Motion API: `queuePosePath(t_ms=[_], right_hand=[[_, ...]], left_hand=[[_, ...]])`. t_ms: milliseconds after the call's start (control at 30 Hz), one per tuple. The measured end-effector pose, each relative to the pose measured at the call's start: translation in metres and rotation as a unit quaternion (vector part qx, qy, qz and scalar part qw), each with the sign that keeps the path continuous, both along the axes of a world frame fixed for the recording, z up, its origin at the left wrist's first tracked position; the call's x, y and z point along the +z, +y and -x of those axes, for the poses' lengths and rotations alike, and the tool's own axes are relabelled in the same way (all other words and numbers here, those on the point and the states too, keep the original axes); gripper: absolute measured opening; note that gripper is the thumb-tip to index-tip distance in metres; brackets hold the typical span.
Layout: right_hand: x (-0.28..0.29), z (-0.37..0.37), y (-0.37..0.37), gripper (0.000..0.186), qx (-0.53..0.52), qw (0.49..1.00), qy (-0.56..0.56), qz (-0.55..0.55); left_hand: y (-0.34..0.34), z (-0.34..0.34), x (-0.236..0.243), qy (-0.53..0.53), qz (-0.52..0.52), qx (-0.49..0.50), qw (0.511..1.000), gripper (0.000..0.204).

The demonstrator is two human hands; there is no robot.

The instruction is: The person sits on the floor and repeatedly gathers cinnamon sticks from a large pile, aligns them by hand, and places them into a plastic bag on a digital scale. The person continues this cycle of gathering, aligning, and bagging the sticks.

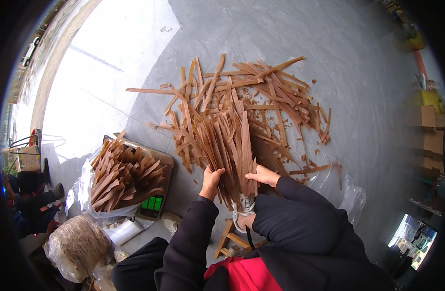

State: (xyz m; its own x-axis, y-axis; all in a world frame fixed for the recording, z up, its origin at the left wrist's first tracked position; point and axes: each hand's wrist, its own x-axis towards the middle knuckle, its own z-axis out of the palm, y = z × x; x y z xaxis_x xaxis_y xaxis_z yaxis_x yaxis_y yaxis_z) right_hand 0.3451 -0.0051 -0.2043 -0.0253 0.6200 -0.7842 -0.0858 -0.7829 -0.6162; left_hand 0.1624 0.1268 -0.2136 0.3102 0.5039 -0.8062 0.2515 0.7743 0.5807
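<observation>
A thick bundle of long, flat brown strips (222, 145) stands fanned out between my two hands, its lower ends above my shoe. My left hand (213, 182) is closed round the bundle's left side, thumb on the front. On the opposite edge, my right hand (263, 175) grips the strips with its thumb laid across them; its other fingers are mostly hidden behind. Beyond the bundle, a loose pile of similar strips (293, 99) lies scattered on the grey floor (329, 58) among small broken bits.
To the left, a clear bag of brown strips (128, 174) sits on a scale (166, 162) with a green-lit display. A wrapped brown bale (77, 247) and a white roll (123, 232) lie nearer. Clear plastic (348, 191) spreads at right; a wooden stool (227, 237) is below me.
</observation>
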Motion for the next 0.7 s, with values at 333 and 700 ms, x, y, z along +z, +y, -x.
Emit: queuePosePath(t_ms=[333, 700], right_hand=[[-0.03, -0.043, 0.051, 0.094, -0.02, 0.972, -0.194, -0.134], [-0.005, -0.018, 0.055, 0.074, -0.131, 0.982, 0.063, -0.12]], left_hand=[[0.009, -0.006, -0.012, -0.014, -0.102, 0.037, 0.994, 0.044], [0.01, -0.038, 0.016, -0.057, 0.016, 0.002, 0.998, 0.037]])
